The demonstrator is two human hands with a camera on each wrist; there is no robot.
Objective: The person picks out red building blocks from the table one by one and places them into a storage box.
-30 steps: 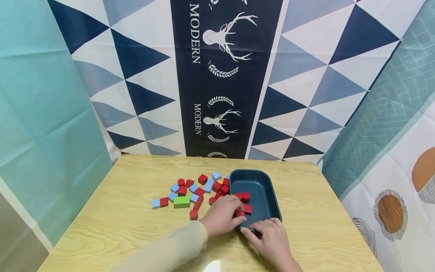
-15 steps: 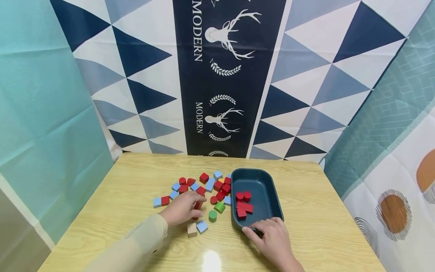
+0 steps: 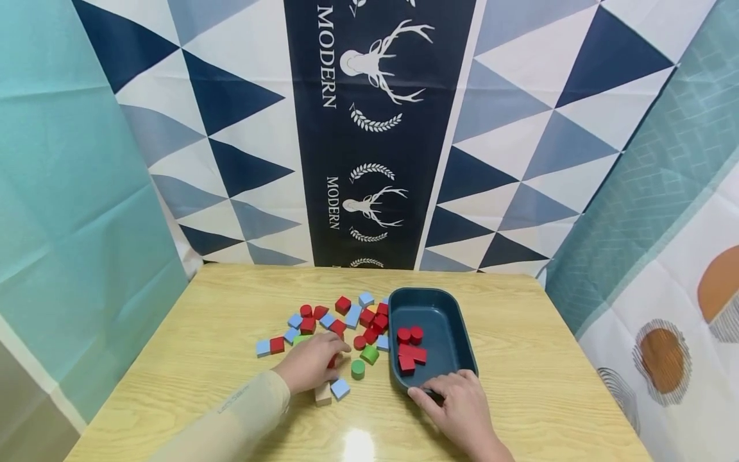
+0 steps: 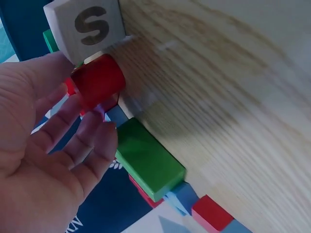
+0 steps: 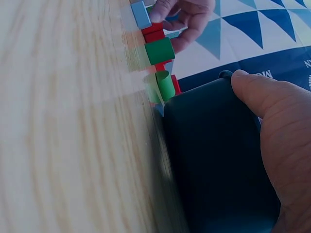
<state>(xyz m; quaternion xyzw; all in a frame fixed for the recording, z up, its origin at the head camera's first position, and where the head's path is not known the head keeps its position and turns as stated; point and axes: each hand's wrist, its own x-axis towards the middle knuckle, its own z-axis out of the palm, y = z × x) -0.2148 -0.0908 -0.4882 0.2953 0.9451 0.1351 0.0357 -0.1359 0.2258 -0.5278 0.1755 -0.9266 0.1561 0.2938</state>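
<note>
My left hand [image 3: 310, 364] is low over the block group, its thumb and fingers pinching a red cylinder [image 4: 99, 80] at the table surface. A wooden block marked S [image 4: 87, 29] stands by the thumb, and a green rectangular block [image 4: 150, 158] lies beyond the fingertips. With thumb and fingers over its near rim, my right hand [image 3: 458, 407] holds a dark blue tray [image 3: 469, 346]. Inside, along its left side, are two red cylinders [image 3: 416, 334] and several red blocks [image 3: 407, 365].
Several red and light blue blocks [image 3: 353, 316] lie left of the tray. A green cylinder [image 3: 358, 369] and a light blue block [image 3: 340, 389] are nearer the front. Patterned cloth [image 3: 254, 160] hangs behind the wooden table [image 3: 519, 333].
My left hand left the tray, where a red block now lies, and moved left to the red cylinder, its fingers closing in. My right hand stays on the tray rim.
</note>
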